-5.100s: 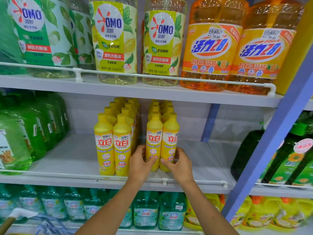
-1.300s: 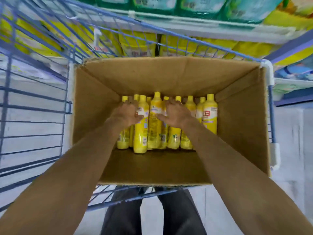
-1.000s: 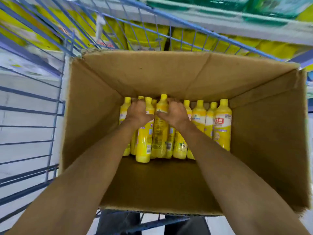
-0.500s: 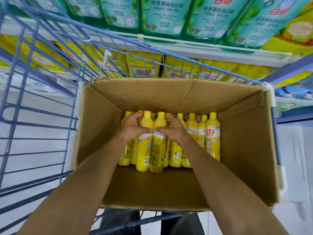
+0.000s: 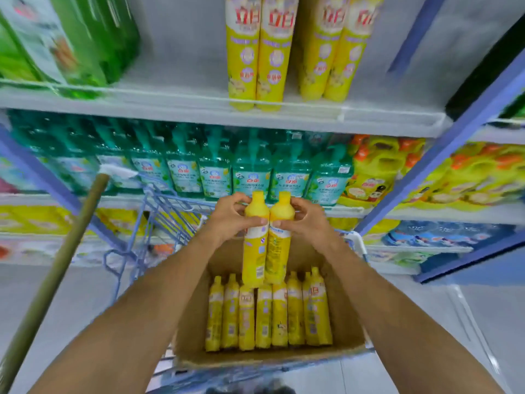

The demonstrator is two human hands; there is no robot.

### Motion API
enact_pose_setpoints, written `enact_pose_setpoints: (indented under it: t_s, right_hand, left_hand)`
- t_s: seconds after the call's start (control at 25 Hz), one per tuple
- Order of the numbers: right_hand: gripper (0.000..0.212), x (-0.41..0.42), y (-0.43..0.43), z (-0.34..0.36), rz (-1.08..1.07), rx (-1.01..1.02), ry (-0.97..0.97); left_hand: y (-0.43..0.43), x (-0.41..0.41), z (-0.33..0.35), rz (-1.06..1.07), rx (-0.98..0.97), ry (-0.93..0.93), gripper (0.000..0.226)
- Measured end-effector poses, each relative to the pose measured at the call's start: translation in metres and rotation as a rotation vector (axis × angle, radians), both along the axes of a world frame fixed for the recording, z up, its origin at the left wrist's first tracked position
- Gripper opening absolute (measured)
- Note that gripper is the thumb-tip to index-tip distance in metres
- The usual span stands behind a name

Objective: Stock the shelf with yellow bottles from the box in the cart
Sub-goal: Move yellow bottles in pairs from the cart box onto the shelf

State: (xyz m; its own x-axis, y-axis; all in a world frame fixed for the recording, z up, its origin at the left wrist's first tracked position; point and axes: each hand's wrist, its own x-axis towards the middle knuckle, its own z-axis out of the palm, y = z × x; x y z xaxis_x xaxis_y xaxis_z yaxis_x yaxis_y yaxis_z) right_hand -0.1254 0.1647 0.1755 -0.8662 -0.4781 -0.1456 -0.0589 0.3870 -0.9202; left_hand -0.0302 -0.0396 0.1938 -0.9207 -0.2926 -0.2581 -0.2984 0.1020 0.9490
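Note:
My left hand [image 5: 230,220] grips the neck of one yellow bottle [image 5: 253,251], and my right hand [image 5: 305,221] grips a second yellow bottle [image 5: 279,251] beside it. Both bottles hang upright, side by side, above the cardboard box [image 5: 348,317]. Several more yellow bottles [image 5: 270,317] stand in a row inside the box, which sits in the blue wire cart [image 5: 159,220]. On the white shelf [image 5: 184,108] above, yellow bottles [image 5: 257,52] stand in two columns, with bare shelf to their left and right.
Green bottles [image 5: 71,44] fill the left of the upper shelf. Teal pump bottles [image 5: 216,166] and yellow-orange jugs [image 5: 380,169] line the shelf below. A blue upright post [image 5: 443,155] slants at the right. A wooden handle [image 5: 54,277] leans at the left.
Both hands have lifted a bottle each out of the box and raised them above it. The view has tilted up from the box to the shelves.

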Motion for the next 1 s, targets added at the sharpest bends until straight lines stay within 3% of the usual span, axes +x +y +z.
enact_pose_setpoints:
  t_s: [0.12,0.24,0.52,0.76,1.0]
  right_hand:
    - [0.055,-0.012,0.007,0.096,-0.002,-0.069,0.129]
    - [0.052,-0.020,0.014,0.173,-0.024,-0.156,0.270]
    - [0.049,-0.069,0.035,0.275,-0.015,-0.275,0.470]
    - [0.054,-0.136,0.050,0.334,0.009,-0.309,0.581]
    - [0.054,-0.182,0.037,0.338,-0.018,-0.292,0.581]
  left_hand:
    - [0.000,-0.018,0.092,-0.030,-0.085,0.148,0.048]
    - [0.005,-0.033,0.167,-0.031,-0.172,0.303,0.057]
    - [0.036,-0.079,0.285,-0.075,-0.278,0.565,0.040]
    - [0.053,-0.138,0.339,0.001,-0.319,0.659,0.048]
    - [0.059,-0.190,0.328,0.163,-0.323,0.675,0.047]
